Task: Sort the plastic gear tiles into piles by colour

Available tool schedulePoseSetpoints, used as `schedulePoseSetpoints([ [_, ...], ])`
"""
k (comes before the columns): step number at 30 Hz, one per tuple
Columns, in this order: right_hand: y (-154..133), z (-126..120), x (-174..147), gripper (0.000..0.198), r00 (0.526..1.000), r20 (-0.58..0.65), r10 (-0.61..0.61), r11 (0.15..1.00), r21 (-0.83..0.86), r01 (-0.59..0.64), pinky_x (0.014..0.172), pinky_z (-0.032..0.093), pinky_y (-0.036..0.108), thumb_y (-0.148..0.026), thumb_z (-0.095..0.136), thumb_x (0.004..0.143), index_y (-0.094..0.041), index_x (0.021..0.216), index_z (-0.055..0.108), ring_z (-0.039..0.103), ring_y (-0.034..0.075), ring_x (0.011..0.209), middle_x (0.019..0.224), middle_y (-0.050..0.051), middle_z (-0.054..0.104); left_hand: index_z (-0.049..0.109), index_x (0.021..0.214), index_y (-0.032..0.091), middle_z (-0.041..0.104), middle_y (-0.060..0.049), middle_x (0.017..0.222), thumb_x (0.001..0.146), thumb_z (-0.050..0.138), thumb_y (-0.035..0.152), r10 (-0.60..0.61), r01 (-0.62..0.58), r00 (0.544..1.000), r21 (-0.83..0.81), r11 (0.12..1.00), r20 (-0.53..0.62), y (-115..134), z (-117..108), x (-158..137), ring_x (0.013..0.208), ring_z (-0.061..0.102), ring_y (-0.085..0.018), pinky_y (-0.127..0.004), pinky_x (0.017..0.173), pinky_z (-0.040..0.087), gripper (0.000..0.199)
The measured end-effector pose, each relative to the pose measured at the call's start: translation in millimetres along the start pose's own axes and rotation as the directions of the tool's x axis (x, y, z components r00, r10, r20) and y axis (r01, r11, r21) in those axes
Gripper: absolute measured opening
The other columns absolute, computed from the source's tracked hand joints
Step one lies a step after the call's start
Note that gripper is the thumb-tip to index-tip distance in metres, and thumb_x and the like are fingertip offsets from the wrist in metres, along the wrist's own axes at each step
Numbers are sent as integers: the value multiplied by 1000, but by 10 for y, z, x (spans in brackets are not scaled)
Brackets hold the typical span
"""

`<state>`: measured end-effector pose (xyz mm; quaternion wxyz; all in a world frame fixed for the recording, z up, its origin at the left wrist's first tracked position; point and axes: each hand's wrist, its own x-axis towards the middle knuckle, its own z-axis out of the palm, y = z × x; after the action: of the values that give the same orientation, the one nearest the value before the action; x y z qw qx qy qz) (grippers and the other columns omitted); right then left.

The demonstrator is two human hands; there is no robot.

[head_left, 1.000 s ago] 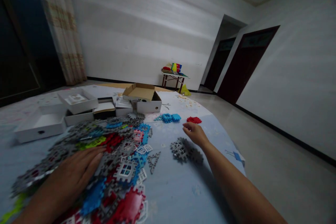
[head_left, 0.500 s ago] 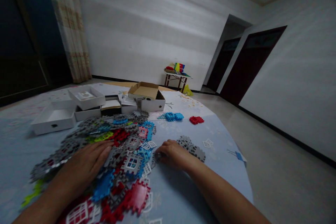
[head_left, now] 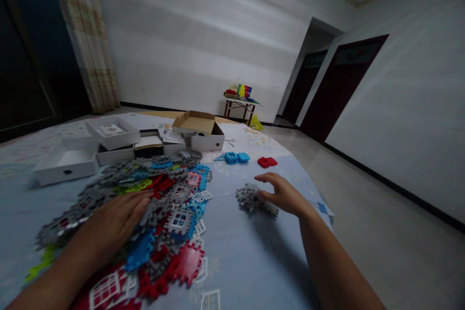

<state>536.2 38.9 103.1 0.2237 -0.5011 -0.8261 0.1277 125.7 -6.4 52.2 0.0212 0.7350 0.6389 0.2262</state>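
My left hand [head_left: 118,218] lies flat over a big mixed heap of toothed plastic building pieces, fingers stretched out. Around it are grey pieces [head_left: 92,196], red pieces [head_left: 162,184], a blue piece [head_left: 140,251] and a grey window-frame piece [head_left: 179,221]. To the right, my right hand [head_left: 283,194] is at a small pile of grey toothed pieces [head_left: 250,197], thumb and fingers apart with nothing between them. Whether its thumb touches the pile, I cannot tell. Beyond lie small groups of blue pieces [head_left: 236,157] and red pieces [head_left: 267,162].
Open white boxes [head_left: 69,172] stand behind the heap on the left, with a brown-and-white carton [head_left: 207,142] beside them. The round table's cloth [head_left: 247,261] curves away at the right edge. A small side table [head_left: 241,101] stands by the wall.
My right hand has moved from the heap's right edge rightward to the small grey pile, and its fingers have opened. A grey piece by that hand no longer shows there. My left hand stays on the heap.
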Motion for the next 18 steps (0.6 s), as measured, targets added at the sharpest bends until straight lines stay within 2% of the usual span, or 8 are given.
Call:
schedulePoseSetpoints([
  [4,-249,153,15,34,996,-19,-93,993,65,94,93,39,37,-28,57,80,-21,114,58,53,20,104,109,8,59,60,114,17,61,-7,119,84,25,56,22,-22,1000,-4,1000,-21,-9,-3,-18,112,52,-20,-37,103,36,61],
  [9,-749,409,4,32,949,115,-294,954,96,284,90,41,33,-28,58,81,-21,112,58,53,18,102,106,7,61,58,115,17,59,-6,121,85,27,52,34,-34,999,-13,999,-25,12,-56,-18,115,49,-19,-35,104,34,56],
  [13,-1017,556,-113,32,843,342,-415,910,152,386,79,43,27,-39,63,77,-21,103,63,55,17,91,94,5,62,59,114,18,59,-5,121,86,24,50,40,-40,999,-4,999,-21,69,-123,-24,116,49,-19,-35,105,32,55],
  [18,-1139,753,-294,54,695,569,-441,889,170,425,68,43,24,-59,67,64,-21,101,63,55,15,77,92,5,62,61,110,18,62,-6,117,86,24,52,16,-16,999,4,1000,-46,89,-167,-47,113,52,-20,-34,103,35,55],
])
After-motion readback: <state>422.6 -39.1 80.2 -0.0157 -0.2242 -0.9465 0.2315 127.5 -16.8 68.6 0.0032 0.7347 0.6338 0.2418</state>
